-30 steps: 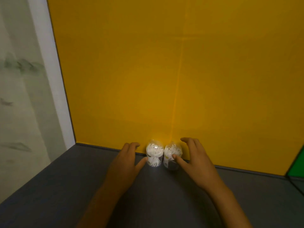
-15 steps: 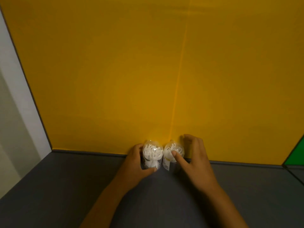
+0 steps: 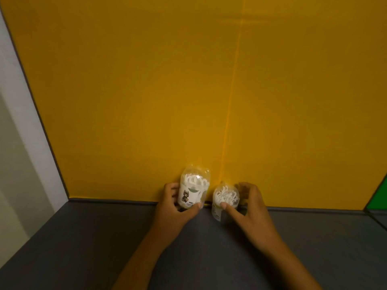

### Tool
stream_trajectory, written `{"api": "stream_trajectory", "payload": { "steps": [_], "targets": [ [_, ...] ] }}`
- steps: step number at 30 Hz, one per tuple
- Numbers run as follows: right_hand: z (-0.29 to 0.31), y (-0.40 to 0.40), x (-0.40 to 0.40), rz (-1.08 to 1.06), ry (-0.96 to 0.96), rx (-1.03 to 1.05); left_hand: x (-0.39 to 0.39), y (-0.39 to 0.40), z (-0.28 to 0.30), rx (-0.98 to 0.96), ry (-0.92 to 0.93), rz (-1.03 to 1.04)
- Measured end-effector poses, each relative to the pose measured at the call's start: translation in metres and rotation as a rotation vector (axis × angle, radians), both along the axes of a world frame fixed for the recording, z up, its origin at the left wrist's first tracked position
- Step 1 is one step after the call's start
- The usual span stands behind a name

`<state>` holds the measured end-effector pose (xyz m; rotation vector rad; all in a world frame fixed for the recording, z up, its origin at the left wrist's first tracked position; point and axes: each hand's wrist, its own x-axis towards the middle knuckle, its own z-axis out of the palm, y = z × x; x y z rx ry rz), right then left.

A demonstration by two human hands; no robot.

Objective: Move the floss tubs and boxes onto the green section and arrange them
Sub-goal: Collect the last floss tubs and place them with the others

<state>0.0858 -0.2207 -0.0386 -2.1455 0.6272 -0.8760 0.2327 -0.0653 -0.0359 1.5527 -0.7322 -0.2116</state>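
Two clear floss tubs full of white picks stand out against the yellow back panel. My left hand [image 3: 174, 208] grips the left floss tub [image 3: 193, 187], which has a label with a small animal picture; it sits higher than the other one. My right hand [image 3: 248, 204] curls round the right floss tub [image 3: 225, 198], thumb on its front and fingers behind it. Only a sliver of the green section [image 3: 380, 197] shows at the far right edge.
A yellow panel [image 3: 146, 91] forms the back wall, with a vertical seam near its middle. The dark grey shelf floor [image 3: 94, 243] runs below it. A white wall [image 3: 18, 143] borders the left side.
Both hands have closed round the tubs. The left tub has risen above the grey floor and the two tubs have come apart.
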Motion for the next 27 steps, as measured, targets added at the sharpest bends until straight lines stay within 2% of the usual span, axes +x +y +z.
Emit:
{"api": "stream_trajectory", "payload": {
  "steps": [5, 15, 21, 27],
  "targets": [
    [-0.013, -0.001, 0.006, 0.002, 0.061, 0.04, -0.005, -0.002, 0.011, -0.159, 0.124, -0.024],
    [-0.022, -0.001, 0.012, -0.104, 0.197, -0.06, -0.018, 0.008, 0.023, -0.262, 0.232, -0.072],
    [-0.008, 0.007, 0.011, -0.026, 0.093, 0.106, -0.02, 0.012, 0.028, -0.274, 0.297, -0.107],
    [0.012, 0.019, -0.003, 0.044, -0.171, 0.382, -0.025, 0.015, 0.033, -0.318, 0.329, -0.148]
  ]
}}
